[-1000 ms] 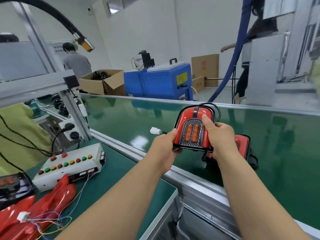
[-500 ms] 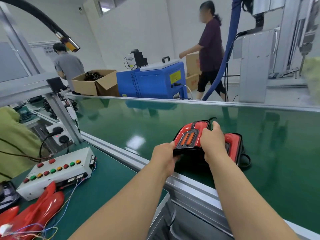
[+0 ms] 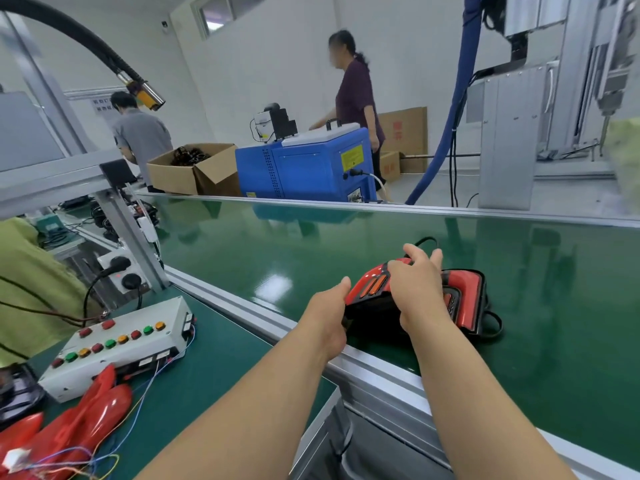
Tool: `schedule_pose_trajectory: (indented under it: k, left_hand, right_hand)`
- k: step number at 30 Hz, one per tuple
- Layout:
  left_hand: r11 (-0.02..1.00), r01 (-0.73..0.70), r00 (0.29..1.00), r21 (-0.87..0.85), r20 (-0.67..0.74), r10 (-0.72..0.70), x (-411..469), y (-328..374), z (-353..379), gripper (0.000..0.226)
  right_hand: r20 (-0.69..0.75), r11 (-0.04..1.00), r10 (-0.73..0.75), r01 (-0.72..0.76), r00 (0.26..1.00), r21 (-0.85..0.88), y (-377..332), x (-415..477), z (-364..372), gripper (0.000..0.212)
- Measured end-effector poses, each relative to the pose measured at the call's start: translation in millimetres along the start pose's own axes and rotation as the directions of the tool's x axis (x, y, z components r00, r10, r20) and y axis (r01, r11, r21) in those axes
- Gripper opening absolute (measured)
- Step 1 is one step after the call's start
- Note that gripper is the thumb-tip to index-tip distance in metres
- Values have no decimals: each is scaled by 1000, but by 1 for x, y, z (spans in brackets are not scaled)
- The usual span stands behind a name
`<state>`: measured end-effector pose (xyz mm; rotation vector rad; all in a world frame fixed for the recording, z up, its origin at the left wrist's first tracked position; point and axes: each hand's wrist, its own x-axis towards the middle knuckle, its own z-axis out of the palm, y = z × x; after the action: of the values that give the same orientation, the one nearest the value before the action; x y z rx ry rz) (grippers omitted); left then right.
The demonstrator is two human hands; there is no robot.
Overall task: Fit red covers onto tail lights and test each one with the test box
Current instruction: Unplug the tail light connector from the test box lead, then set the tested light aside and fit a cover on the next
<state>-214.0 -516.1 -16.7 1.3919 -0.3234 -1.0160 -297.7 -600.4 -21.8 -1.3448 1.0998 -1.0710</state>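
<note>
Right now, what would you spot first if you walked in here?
The red tail light on the green conveyor belt: the left hand grips its near edge, the right hand rests on top, and a second tail light lies at its right. At the left sits a white test box with coloured buttons, beside red covers.

We note the nearer tail light: glossy red cover, two orange bars, black underside. The second tail light is red with a black rim. Conveyor belt is shiny deep green, and the bench mat a duller green. Test box is off-white, with red, green and amber buttons in rows. Loose covers are bright red. Wires run blue and yellow. Machine is blue with a yellow label.
</note>
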Motion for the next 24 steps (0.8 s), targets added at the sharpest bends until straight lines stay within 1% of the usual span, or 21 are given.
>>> schedule_pose_trajectory:
  k: [2,5,7,9,10,12,15,19,24]
  left_hand:
    - [1000,2,1000,19,11,-2,-4,1,-1,35]
    - [999,6,1000,50,-4,-6,-11,3,-2,31]
    - [990,-7,999,139,-45,13,-14,6,-1,28]
    - [974,-37,991,226,-117,64,-17,8,-4,32]
    - [968,-56,984,245,-149,95,-18,9,-6,34]
    - [970,-84,974,227,-185,128,-18,10,-12,29]
    - [985,-127,967,120,-206,150,-27,12,-25,15]
    - [966,-234,938,109,-236,254,-38,16,-55,11]
    - [940,-332,895,83,-287,341,-60,28,-99,13]
  right_hand:
    - [5,1000,-27,27,1000,-9,-2,-4,-2,53]
    - [-20,996,-85,85,996,-15,-6,-13,-4,52]
    - [-61,988,-152,152,987,-5,-11,-20,-4,49]
    - [-105,973,-219,224,970,46,-17,-29,-2,43]
    - [-120,964,-244,255,962,79,-20,-33,1,39]
    - [-117,946,-277,292,954,140,-25,-42,7,33]
    - [-37,928,-297,297,954,224,-28,-54,21,32]
    - [95,923,-267,226,959,311,-25,-75,50,30]
    - [265,933,-264,177,927,312,-18,-106,90,30]
